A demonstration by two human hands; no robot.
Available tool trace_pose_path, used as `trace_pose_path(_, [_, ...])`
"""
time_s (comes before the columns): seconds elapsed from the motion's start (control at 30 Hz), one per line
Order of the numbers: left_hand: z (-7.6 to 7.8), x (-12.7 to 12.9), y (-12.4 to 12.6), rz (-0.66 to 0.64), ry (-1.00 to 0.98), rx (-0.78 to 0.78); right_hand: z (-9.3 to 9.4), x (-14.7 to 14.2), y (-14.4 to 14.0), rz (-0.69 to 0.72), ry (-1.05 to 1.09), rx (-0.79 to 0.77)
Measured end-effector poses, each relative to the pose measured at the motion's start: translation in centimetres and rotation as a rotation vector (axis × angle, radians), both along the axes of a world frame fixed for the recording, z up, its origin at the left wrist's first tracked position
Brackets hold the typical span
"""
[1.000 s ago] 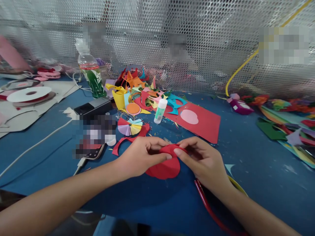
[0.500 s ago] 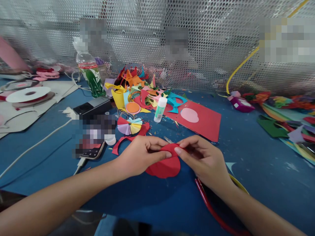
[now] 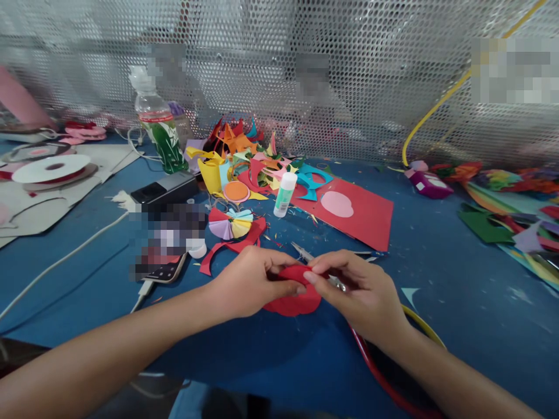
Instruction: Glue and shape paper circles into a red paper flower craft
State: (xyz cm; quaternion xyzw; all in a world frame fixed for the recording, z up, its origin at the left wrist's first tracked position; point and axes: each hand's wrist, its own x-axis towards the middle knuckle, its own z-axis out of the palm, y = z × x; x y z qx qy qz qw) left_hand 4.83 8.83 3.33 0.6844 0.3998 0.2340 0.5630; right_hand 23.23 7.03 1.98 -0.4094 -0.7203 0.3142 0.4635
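Note:
Between my two hands is a red paper piece (image 3: 295, 273) with a curved edge. My left hand (image 3: 257, 282) pinches its left side, thumb on top. At its right edge, my right hand (image 3: 356, 285) grips it between thumb and fingertips. Directly below lies a round red paper cutout (image 3: 299, 304) with a wavy edge, on the blue table; whether the two pieces are joined I cannot tell. Partly hidden behind my right hand are scissors (image 3: 301, 251), their pointed tip showing past the fingers.
A glue stick (image 3: 285, 195) stands beyond my hands, before a heap of paper scraps (image 3: 262, 166). Left of it lie a pleated multicoloured paper disc (image 3: 230, 223), a white cap (image 3: 196, 248) and a phone (image 3: 168, 270). Red card (image 3: 367, 212) lies to the right; a bottle (image 3: 163, 137) stands back left.
Both hands have moved slightly down towards me with the red paper, which is tilted flatter. More of the scissors behind my right hand shows now.

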Motion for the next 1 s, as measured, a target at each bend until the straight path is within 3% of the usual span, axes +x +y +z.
trace_pose_path(0.17, [0.2,-0.2,0.1,0.032,-0.023,0.000,-0.1,-0.2,0.2,0.066,0.031,-0.247])
trace_pose_path(0.3, [0.3,-0.4,0.3,0.041,0.070,0.045,0.2,-0.5,0.4,0.001,0.116,-0.393])
trace_pose_path(0.4, [0.2,-0.4,0.4,0.050,0.073,0.033,0.6,-0.3,0.6,-0.035,0.152,-0.481])
trace_pose_path(0.53, [0.5,-0.5,0.7,0.001,-0.022,-0.052,0.6,0.2,1.2,0.032,0.153,-0.520])
trace_pose_path(0.73, [1.6,-0.5,0.8,-0.083,-0.210,-0.247,0.2,0.8,1.9,0.070,0.233,-0.401])
trace_pose_path(0.87, [1.6,-0.4,0.7,-0.021,-0.381,-0.362,0.3,0.9,1.7,-0.022,0.168,-0.191])
trace_pose_path(1.0, [1.5,-0.4,0.8,0.005,-0.423,-0.423,0.2,1.0,1.2,-0.031,0.082,-0.052])
